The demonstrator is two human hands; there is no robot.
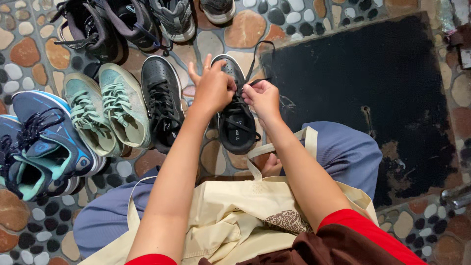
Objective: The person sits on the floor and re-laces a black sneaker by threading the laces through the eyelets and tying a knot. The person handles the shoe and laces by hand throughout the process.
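Black sneaker on the pebble floor beside its mate — left hand and right hand both pinch the black lace over the tongue — lace looks thin, limp, best gripped near the eyelets; shoe light, flexible.

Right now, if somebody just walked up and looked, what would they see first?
Two hands, the left hand and right hand, pinch a black lace over a black shoe in the middle. To the left sits a row of shoes, with mint-green sneakers brightest. A cream cloth bag rests on the lap below.
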